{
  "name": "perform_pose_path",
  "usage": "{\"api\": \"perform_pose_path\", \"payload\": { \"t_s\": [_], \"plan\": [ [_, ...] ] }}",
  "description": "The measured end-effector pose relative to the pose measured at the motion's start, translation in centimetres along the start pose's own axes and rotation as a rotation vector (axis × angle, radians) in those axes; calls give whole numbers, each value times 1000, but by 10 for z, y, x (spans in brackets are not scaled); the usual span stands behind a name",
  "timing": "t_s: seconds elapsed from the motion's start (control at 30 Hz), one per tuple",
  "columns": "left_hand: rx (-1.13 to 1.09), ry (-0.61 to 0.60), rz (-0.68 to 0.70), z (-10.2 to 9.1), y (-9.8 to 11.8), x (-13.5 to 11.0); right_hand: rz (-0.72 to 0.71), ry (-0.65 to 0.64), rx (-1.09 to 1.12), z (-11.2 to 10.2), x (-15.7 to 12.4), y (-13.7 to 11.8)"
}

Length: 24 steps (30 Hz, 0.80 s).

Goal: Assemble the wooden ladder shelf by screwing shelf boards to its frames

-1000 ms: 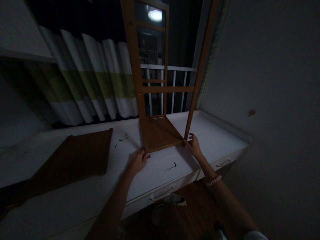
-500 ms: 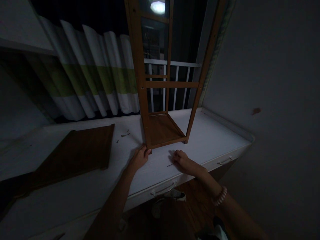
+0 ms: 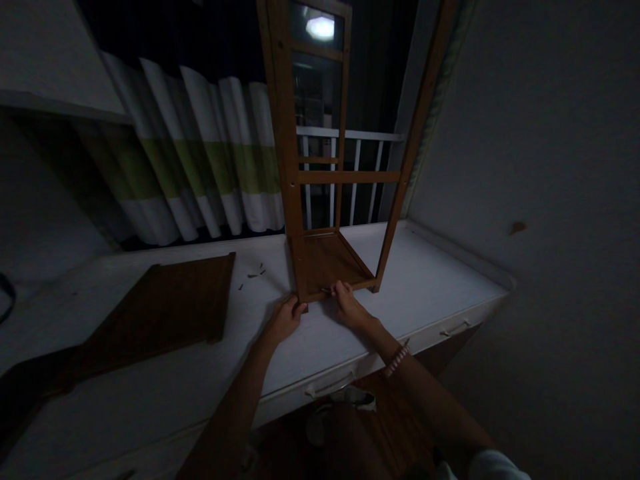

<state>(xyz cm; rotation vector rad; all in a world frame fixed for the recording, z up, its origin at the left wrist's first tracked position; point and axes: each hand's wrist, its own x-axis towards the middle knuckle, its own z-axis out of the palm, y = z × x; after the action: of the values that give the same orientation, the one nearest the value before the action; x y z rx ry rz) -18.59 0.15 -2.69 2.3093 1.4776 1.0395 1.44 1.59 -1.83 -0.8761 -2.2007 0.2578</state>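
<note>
A tall brown wooden rack (image 3: 295, 220) stands upright on a white desktop, with a flat panel (image 3: 330, 263) as its lowest shelf. My left hand (image 3: 285, 320) is closed around the foot of its front left leg. At the front edge of that shelf, my right hand (image 3: 349, 303) is closed in a pinch on a thin rod-like tool (image 3: 327, 290). The tool points left toward the front left leg; its tip is too small and dark to make out.
A brown wooden panel (image 3: 185, 293) lies flat on the left of the desk. Several small dark pieces (image 3: 253, 275) lie between it and the rack. Behind are a curtain (image 3: 215, 167) and a window with a white railing (image 3: 370, 136). Drawers with handles (image 3: 455, 329) line the front edge.
My right hand has moved up and left from the desktop to the rack's lower front edge, bringing the thin tool along. My left hand stays on the leg's foot. The view has shifted slightly.
</note>
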Motion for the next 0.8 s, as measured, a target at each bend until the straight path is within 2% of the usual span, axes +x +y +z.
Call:
{"api": "perform_pose_path", "payload": {
  "t_s": [0.17,0.6,0.8],
  "plan": [
    [-49,11,26,4,-7,-1,62,72,45,11,3,3],
    [-119,37,36,2,-5,2,59,115,45,13,3,3],
    [-62,53,47,0,-3,1,51,128,41,13,2,1]
  ]
}}
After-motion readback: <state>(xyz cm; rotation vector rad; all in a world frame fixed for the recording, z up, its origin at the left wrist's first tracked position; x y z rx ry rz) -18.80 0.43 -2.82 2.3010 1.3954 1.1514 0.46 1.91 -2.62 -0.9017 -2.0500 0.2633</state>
